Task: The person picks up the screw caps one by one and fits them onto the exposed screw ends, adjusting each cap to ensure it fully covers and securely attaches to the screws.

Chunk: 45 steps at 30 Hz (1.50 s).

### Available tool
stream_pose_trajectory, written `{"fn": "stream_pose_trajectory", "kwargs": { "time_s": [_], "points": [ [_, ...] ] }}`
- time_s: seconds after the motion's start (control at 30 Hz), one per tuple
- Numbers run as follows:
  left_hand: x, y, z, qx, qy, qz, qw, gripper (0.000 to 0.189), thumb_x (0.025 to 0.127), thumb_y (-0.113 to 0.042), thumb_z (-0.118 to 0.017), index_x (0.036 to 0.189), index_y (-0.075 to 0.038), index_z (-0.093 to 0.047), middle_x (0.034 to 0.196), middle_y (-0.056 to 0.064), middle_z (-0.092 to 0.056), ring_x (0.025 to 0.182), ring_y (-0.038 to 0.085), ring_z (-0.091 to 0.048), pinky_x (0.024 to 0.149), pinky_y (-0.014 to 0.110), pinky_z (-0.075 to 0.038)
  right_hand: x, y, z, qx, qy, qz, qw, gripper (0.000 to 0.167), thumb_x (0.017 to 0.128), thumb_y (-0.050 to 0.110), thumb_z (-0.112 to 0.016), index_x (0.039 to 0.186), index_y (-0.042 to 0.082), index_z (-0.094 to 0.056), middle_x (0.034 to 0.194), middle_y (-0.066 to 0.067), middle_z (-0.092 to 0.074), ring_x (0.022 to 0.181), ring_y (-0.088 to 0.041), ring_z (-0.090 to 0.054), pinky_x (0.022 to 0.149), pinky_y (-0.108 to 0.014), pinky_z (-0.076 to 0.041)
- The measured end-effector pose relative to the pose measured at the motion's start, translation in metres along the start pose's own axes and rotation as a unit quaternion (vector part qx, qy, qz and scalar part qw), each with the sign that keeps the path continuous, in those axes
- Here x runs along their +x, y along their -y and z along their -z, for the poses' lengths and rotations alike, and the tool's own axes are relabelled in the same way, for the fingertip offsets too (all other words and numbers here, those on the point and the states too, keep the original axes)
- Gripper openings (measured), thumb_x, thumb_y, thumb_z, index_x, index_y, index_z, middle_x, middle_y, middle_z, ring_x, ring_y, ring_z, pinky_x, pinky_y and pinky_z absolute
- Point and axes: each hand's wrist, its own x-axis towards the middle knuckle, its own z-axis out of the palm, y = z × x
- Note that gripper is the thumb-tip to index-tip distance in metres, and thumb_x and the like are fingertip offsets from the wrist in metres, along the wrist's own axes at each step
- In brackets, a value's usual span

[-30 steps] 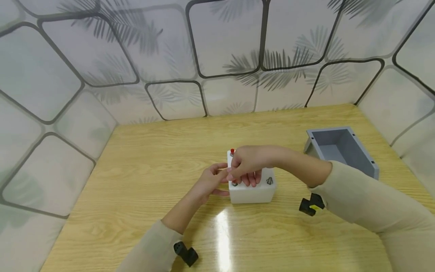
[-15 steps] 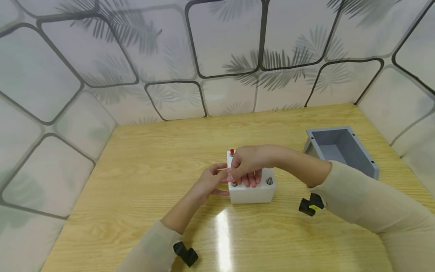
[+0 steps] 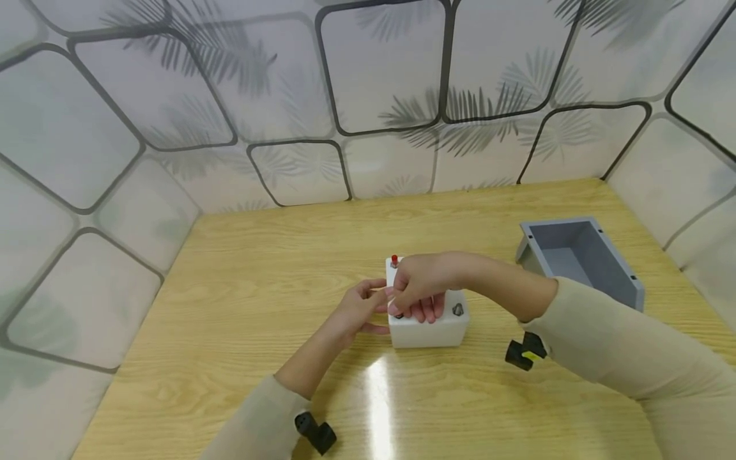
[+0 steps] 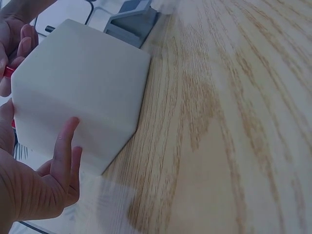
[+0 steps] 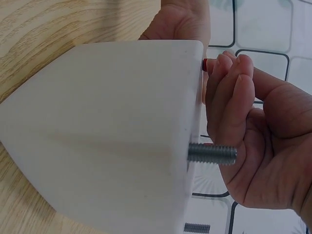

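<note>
Right grip (image 3: pixel 422 281): thumb and forefinger pinched together on a red cap (image 5: pixel 205 64), the other fingers lying side by side over the top of the white block (image 3: pixel 428 333).
Left grip (image 3: pixel 359 310): fingers spread apart, one fingertip resting against the block's left face, the thumb close to the fingertips of the right grip.
Red cap look: small, bright red, mostly covered by the fingers.
Red cap place: between the right grip's fingertips, at the near left corner of the block's top; whether it is threaded on there cannot be told.
White block look: box-shaped, plain, smooth, with softly rounded edges and threaded metal studs rising from its top.
White block place: on the bench (image 3: pixel 259 255), directly under the right grip and just right of the left grip.
Near right stud (image 5: pixel 212 154): bare metal, its thread showing, beside the right grip's fingers.
Far left corner: a second red cap (image 3: pixel 394 259) standing upright on its stud, just beyond the right grip.
Gray bin (image 3: pixel 592 255): on the bench, right of the block and well apart from it.
Sleeves: beige, a black wrist camera at each cuff.
Backdrop: pale wall covering (image 3: pixel 385 70) with dark rounded outlines and gray fronds.
</note>
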Motion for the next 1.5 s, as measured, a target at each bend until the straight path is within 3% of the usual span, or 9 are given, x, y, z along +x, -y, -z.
{"fn": "stream_pose_trajectory", "kwargs": {
  "time_s": [0.47,0.63,0.83,1.17,1.5],
  "points": [
    [-0.003,-0.001,0.000,0.001,-0.004,-0.001,1.0000,0.056,0.092,-0.030,-0.059,0.137,-0.002,-0.040,0.118,0.017,-0.053,0.105,0.029,-0.059,0.071,0.041,-0.060,0.000,-0.001,0.001,0.015,0.011,-0.003,0.9998,0.030,0.089,0.026,-0.064,0.065,0.008,-0.060,0.053,-0.001,-0.057,0.042,-0.008,-0.055,0.039,-0.017,-0.046],
    [-0.003,0.000,0.001,0.001,0.001,-0.001,1.0000,0.059,0.092,-0.033,-0.060,0.138,-0.002,-0.039,0.120,0.018,-0.052,0.106,0.029,-0.059,0.072,0.041,-0.060,-0.003,-0.002,0.003,0.007,0.005,-0.021,0.9998,0.035,0.088,0.034,-0.065,0.067,0.007,-0.062,0.053,-0.002,-0.058,0.042,-0.009,-0.055,0.040,-0.018,-0.048],
    [-0.002,0.001,0.000,-0.001,0.001,-0.001,1.0000,0.060,0.091,-0.033,-0.061,0.138,-0.002,-0.039,0.119,0.017,-0.051,0.107,0.030,-0.058,0.072,0.041,-0.060,-0.012,-0.001,0.010,-0.005,-0.007,-0.020,0.9998,0.039,0.089,0.041,-0.064,0.069,0.006,-0.063,0.054,-0.002,-0.058,0.043,-0.009,-0.056,0.044,-0.021,-0.051],
    [-0.001,-0.001,-0.002,0.006,-0.008,0.004,0.9999,0.059,0.091,-0.034,-0.061,0.137,-0.003,-0.041,0.120,0.018,-0.052,0.107,0.031,-0.057,0.070,0.041,-0.060,-0.028,-0.001,0.023,-0.003,-0.035,-0.014,0.9993,0.038,0.088,0.037,-0.064,0.074,0.002,-0.065,0.056,-0.002,-0.059,0.044,-0.010,-0.057,0.047,-0.022,-0.053],
    [0.000,-0.001,-0.001,0.007,-0.011,0.010,0.9999,0.060,0.091,-0.035,-0.061,0.138,-0.004,-0.041,0.122,0.018,-0.051,0.107,0.031,-0.058,0.070,0.040,-0.060,-0.039,-0.005,0.032,0.003,-0.037,-0.011,0.9993,0.040,0.089,0.039,-0.063,0.075,0.001,-0.064,0.055,-0.002,-0.059,0.043,-0.009,-0.056,0.048,-0.023,-0.054]
  ]
}}
